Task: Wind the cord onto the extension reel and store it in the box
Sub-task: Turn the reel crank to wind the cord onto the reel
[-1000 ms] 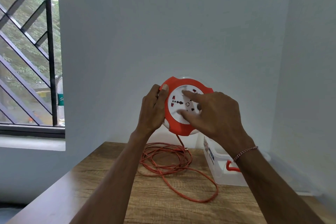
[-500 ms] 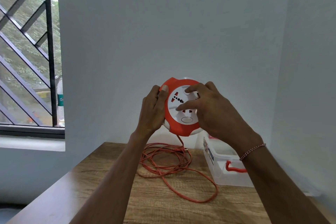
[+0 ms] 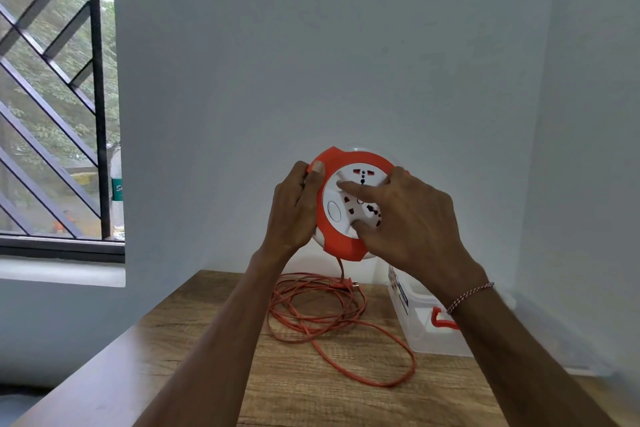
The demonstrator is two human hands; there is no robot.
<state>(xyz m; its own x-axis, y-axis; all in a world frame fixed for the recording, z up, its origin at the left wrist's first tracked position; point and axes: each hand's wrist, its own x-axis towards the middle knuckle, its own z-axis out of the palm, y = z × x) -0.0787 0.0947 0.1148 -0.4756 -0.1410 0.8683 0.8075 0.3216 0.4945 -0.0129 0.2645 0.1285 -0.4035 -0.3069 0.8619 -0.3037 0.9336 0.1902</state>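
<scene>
The extension reel (image 3: 349, 204), orange w/ a white socket face, is held up in the air in front of the wall, above the table (image 3: 298, 388). The left hand (image 3: 294, 208) grips its rim at approx. 9 o'clock, fingers curled behind and thumb pressed on the orange edge. The right hand (image 3: 412, 218) lies over the face from 3 o'clock, fingers spread and pressing on the white disc; it is not closed around anything, more a flat turning contact.

The cord (image 3: 322, 319) hangs from the reel at 6 o'clock and lies in loose loops on the table, so most of it is not yet wound. The plug (image 3: 346, 286) rests at the far side of the pile. The box (image 3: 426, 326), clear plastic w/ an orange latch, stands open at approx. 4 o'clock from the cord pile, near to it.

Step in hand, I judge: winding, early stage. Next move needs the right fingers to turn the disc while the left holds the rim steady, and the loops should feed w/o tangle.
</scene>
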